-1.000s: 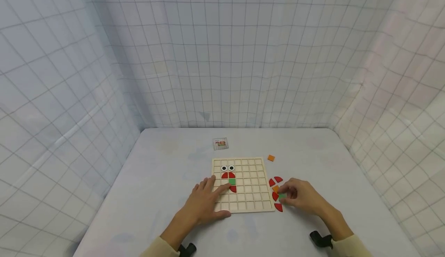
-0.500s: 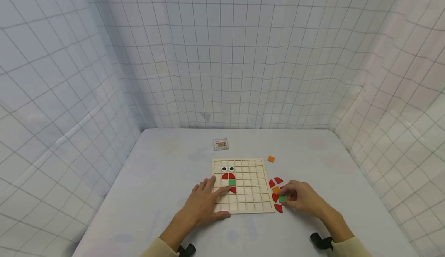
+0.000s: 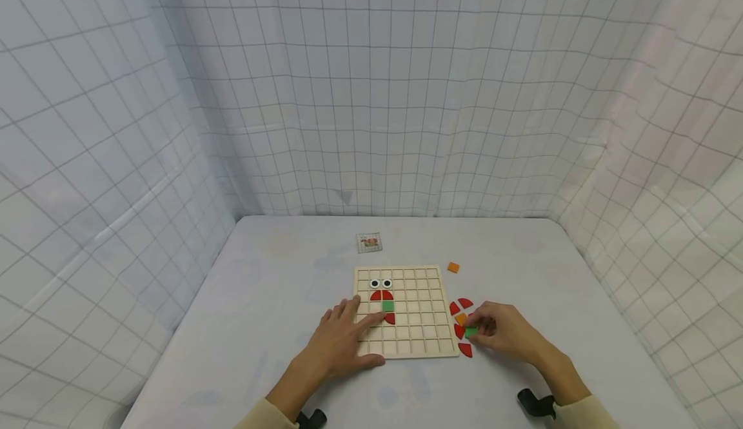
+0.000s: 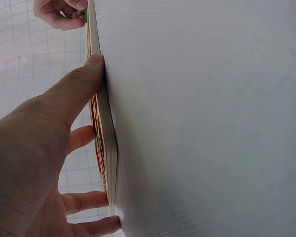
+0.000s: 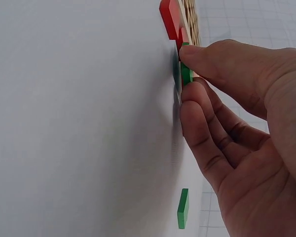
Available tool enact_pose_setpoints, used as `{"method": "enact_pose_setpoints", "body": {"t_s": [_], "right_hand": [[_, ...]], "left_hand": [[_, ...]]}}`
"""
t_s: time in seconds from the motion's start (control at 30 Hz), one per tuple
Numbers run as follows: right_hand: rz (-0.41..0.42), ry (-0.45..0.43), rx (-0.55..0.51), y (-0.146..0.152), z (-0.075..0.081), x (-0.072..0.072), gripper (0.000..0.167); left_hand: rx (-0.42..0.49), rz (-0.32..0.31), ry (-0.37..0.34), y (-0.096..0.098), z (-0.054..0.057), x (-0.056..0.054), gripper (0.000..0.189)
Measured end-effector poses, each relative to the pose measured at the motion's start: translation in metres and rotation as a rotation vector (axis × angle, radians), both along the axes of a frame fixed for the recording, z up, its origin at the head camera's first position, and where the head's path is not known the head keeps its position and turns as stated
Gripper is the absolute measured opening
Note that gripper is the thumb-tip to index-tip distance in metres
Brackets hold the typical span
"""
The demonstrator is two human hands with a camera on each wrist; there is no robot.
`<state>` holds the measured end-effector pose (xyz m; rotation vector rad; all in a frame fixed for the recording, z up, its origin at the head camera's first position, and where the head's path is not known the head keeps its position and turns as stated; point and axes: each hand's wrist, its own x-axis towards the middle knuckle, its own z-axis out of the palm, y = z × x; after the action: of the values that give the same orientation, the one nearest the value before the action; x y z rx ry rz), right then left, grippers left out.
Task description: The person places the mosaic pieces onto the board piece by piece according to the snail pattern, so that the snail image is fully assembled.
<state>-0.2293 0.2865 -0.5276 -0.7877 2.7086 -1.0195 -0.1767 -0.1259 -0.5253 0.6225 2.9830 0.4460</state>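
Note:
A pale wooden grid board (image 3: 420, 313) lies on the table, with two eye tiles (image 3: 380, 284), red quarter-circle tiles (image 3: 376, 295) and a green square tile (image 3: 387, 306) in its cells. My left hand (image 3: 339, 339) spreads over its left side, index fingertip by the lower red quarter circle (image 3: 391, 319). In the left wrist view, the thumb touches the board's front edge (image 4: 107, 128). To the right of the board, my right hand (image 3: 502, 329) pinches another green square tile (image 5: 186, 73) between thumb and fingers, a shadow below it. Red quarter circles (image 3: 465, 349) and an orange square (image 3: 461, 319) lie close by.
Behind the board sits a small picture card (image 3: 369, 242). A lone orange square (image 3: 453, 267) lies past the board's back right corner. In the right wrist view, a further green tile (image 5: 183, 209) rests on the table. Grid-patterned curtains (image 3: 371, 93) enclose the table.
The head view has tilted slightly, so everything sits a little lower in it. Both hands stay in almost the same places, the right one still pinching the green square tile.

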Motion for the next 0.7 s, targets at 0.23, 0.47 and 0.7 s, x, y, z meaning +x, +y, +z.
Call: {"method": "enact_pose_setpoints", "body": {"t_s": [0.23, 0.47, 0.7], "right_hand": [[0.019, 0.051, -0.027, -0.001, 0.005, -0.001, 0.024], [0.049, 0.114, -0.044, -0.013, 0.009, -0.006, 0.025], [0.091, 0.119, -0.094, -0.035, 0.008, -0.009, 0.02]], "left_hand": [[0.0, 0.004, -0.004, 0.001, 0.0, 0.0, 0.089], [-0.012, 0.014, -0.003, 0.003, 0.001, -0.002, 0.09], [-0.015, 0.015, -0.025, 0.003, 0.004, -0.001, 0.093]]}}
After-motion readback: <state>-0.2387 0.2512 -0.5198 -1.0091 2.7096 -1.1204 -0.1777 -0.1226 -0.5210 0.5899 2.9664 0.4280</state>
